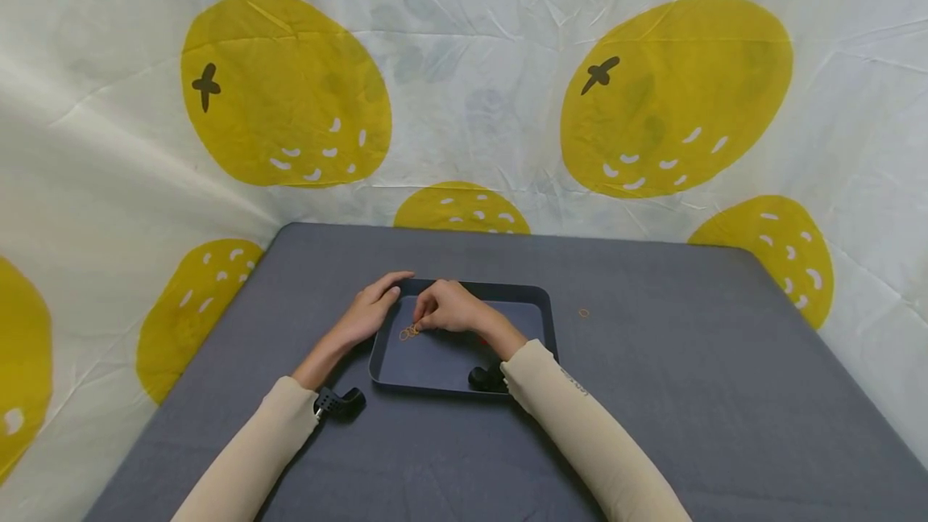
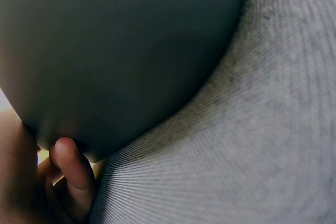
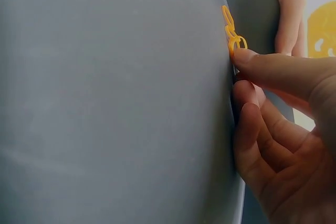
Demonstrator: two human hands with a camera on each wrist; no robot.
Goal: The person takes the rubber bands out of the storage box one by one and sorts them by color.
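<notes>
A dark shallow tray (image 1: 435, 385) lies on the grey-covered table. My left hand (image 1: 368, 314) holds the tray at its far left corner, thumb over the rim and fingers along the outside; in the left wrist view, fingers (image 2: 73, 169) bear against the dark outer wall. Inside the tray, my right hand (image 1: 451, 306) pinches an orange-yellow rubber band (image 3: 239, 41) between thumb and fingertips. More rubber bands (image 1: 404, 334) lie beside those fingertips in a small cluster, partly overlapping. The right thumb hides part of the pinched band.
One loose rubber band (image 1: 583, 313) lies on the table right of the tray. A small red thing (image 1: 482, 340) shows in the tray beside the right forearm. Black wrist mounts (image 1: 341, 403) stick out below the cuffs. White cloth with yellow fruit prints (image 1: 478, 103) surrounds the table.
</notes>
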